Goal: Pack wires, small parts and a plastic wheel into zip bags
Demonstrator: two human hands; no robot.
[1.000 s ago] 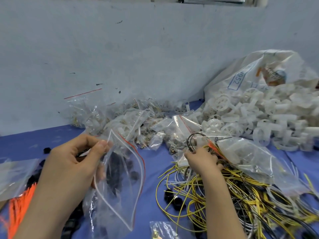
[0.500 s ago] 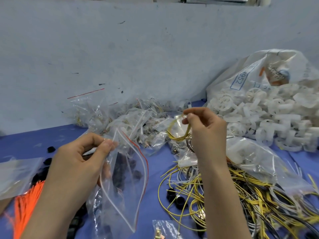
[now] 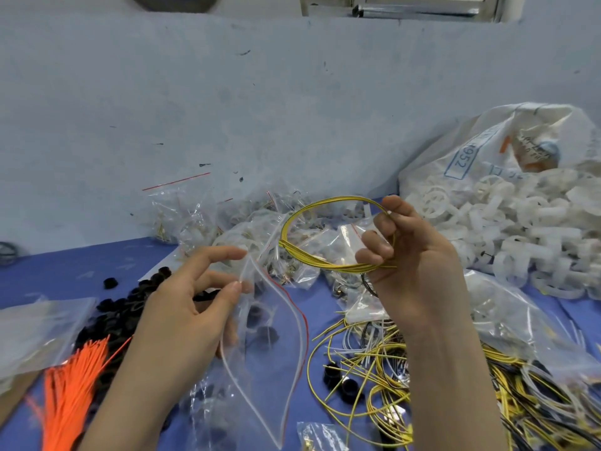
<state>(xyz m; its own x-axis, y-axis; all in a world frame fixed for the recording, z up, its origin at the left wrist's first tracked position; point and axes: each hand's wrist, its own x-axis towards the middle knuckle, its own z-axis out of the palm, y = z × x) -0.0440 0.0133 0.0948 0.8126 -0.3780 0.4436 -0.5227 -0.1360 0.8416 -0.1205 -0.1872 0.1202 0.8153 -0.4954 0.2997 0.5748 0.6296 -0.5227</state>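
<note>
My left hand (image 3: pixel 182 307) pinches the rim of a clear zip bag (image 3: pixel 260 359) with a red strip along its mouth, and the mouth gapes open. My right hand (image 3: pixel 406 255) holds a yellow wire (image 3: pixel 292 222) coiled into a loop, lifted above and to the right of the bag's mouth. A tangle of yellow, white and black wires (image 3: pixel 390 385) lies on the blue table (image 3: pixel 65 265) under my right forearm. White plastic wheels (image 3: pixel 520 222) spill from a big sack at the right.
Filled zip bags (image 3: pixel 201 219) are heaped against the wall behind the hands. Black small parts (image 3: pixel 123 314) lie to the left, with orange cable ties (image 3: pixel 71 385) and a flat stack of clear bags (image 3: pixel 35 327) at the lower left. A large clear bag (image 3: pixel 520 320) covers some wires.
My right hand rose from the wire pile with a yellow wire, and the wire now forms a wider loop held near the bag. My left hand keeps the bag's mouth open.
</note>
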